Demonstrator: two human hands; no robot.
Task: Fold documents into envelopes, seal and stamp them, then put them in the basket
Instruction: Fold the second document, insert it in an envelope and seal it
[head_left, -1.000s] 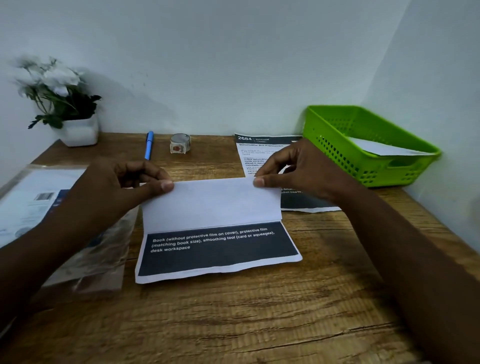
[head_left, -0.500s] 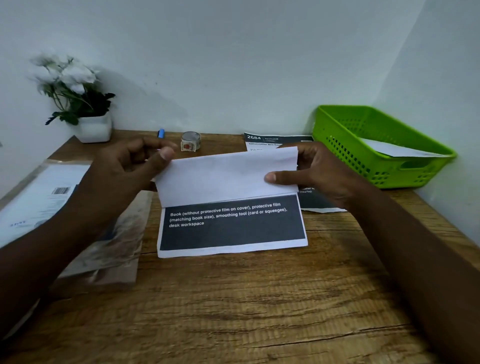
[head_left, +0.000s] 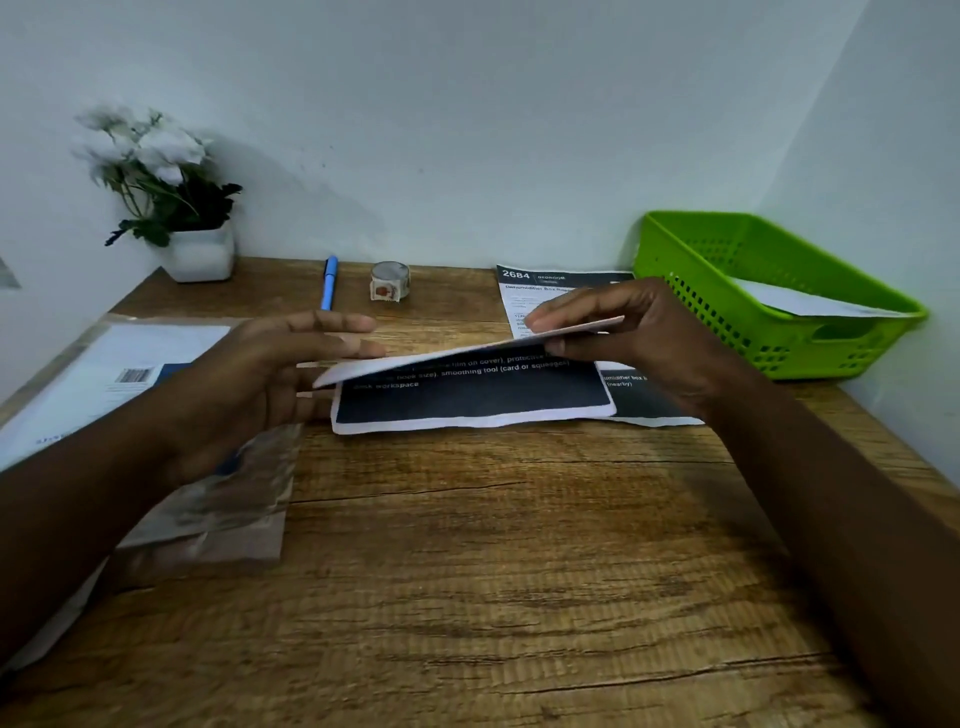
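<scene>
A: Head view, the only one we have. Our right hand (head_left: 623, 332) pinches the right end of the upper flap of the white printed paper sheet with a black block of text (head_left: 467, 389), thumb on top, fingers under.

B: Left?

A: Our left hand (head_left: 270, 374) sits at the flap's left end, fingers straight and loose. We can't tell if it touches the paper; it grips nothing.

B: Sheet position?

A: On the brown wooden bench (head_left: 467, 571), mid-bench, long axis running left to right between our hands. Flap tilted, higher on the right, half-lowered over the black panel.

B: So the fold hinges on that.

A: We judge yes: the flap must come down toward us, edges square to the near edge. Right hand steers; left is nearest the low corner to press the crease.

B: Drop point?

A: Green perforated plastic basket (head_left: 769, 291) far right, nearer the right hand, one white envelope (head_left: 810, 304) inside. Clear plastic packet of envelopes (head_left: 119, 384) lies left.
</scene>
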